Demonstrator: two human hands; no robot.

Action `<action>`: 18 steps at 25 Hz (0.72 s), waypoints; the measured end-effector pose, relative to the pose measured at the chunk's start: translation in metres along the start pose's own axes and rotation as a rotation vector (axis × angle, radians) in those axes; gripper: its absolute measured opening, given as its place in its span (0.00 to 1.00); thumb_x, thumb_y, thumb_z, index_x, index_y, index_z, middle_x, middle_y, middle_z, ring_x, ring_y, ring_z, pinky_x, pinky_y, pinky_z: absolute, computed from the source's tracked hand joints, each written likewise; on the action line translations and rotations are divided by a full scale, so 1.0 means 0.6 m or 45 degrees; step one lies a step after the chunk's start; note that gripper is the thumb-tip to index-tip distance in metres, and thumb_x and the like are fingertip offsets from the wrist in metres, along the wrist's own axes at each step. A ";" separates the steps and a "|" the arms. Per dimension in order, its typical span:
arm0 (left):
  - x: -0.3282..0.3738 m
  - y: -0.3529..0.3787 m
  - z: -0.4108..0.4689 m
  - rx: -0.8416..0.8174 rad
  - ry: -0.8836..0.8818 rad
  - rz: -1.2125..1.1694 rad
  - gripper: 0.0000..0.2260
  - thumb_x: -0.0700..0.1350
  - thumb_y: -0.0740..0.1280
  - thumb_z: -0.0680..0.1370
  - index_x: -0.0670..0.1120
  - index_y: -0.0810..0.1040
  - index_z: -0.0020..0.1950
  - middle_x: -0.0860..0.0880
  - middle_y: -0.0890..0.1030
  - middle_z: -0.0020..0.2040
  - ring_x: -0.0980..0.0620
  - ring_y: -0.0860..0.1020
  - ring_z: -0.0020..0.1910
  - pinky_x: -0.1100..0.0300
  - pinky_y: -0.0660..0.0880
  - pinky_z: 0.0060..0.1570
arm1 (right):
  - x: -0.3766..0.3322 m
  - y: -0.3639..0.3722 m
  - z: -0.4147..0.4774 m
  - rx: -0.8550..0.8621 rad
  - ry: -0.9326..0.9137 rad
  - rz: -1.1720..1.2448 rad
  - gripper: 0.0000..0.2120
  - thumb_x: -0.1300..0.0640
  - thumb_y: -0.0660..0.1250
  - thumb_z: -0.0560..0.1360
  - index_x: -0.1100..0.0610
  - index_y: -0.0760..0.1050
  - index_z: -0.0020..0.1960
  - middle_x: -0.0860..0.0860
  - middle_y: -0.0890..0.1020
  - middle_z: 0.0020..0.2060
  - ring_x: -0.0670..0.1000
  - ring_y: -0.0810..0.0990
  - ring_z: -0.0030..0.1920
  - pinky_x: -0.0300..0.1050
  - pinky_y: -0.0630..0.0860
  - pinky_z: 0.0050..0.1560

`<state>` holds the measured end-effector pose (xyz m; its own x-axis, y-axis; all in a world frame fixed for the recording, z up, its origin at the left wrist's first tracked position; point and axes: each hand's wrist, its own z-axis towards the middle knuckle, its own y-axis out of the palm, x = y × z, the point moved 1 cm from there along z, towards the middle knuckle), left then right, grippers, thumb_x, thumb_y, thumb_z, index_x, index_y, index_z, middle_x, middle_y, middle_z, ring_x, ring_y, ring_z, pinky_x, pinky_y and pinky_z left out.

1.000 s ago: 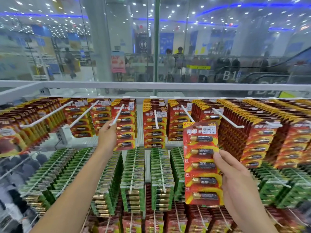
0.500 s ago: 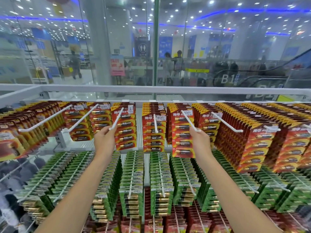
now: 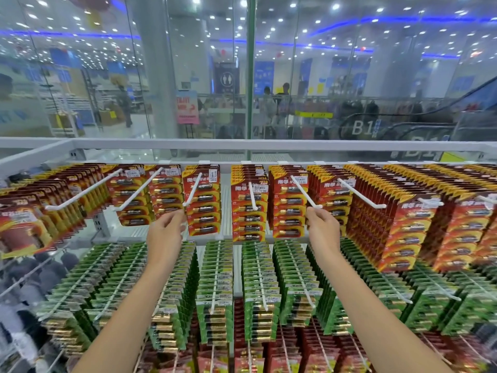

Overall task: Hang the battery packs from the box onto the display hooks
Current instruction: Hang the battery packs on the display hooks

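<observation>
Friend: Hands, where are they?

Me: Both are up at the top row. My left hand [image 3: 165,234] is just under the end of the third hook [image 3: 192,191]. My right hand [image 3: 322,228] is just under the end of the fifth hook [image 3: 305,192].

Friend: What do you hold?

Me: My hands hold no pack. My left fingers [image 3: 180,218] are bent, with the tips right by the hook end. My right fingers [image 3: 312,215] point up, and the tips reach the bent end of that hook. I cannot tell if they pinch the hooks or only touch them.

Friend: Where are the packs?

Me: The red packs [image 3: 289,211] hang on the top hooks. A few sit at the back of the third and fifth hooks, near the rail [image 3: 242,146], so most of each hook is bare. Off to my right the hooks are full to the end.

Friend: And lower down?

Me: Green packs [image 3: 215,289] hang in the row under my hands, packed tight. More red ones hang below those.

Friend: What is behind?

Me: The white rail runs across the top, and glass [image 3: 188,76] stands behind it.
</observation>
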<state>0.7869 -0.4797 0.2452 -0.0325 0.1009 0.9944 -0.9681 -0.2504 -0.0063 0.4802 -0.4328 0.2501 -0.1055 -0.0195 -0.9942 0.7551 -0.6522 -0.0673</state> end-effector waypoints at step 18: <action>-0.229 0.251 -0.477 -0.923 -0.638 -0.084 0.13 0.40 0.63 0.85 0.47 0.86 0.48 0.52 0.88 0.45 0.49 0.85 0.45 0.56 0.81 0.47 | 0.238 -0.490 -0.385 0.585 0.368 -0.054 0.06 0.55 0.67 0.82 0.51 0.83 0.53 0.43 0.87 0.45 0.39 0.83 0.44 0.30 0.76 0.42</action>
<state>0.5746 -0.2557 0.0776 -0.0227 -0.3830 0.9235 -0.8890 0.4302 0.1566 0.3923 -0.0687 0.1086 0.1011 0.1807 -0.9783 0.3865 -0.9132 -0.1287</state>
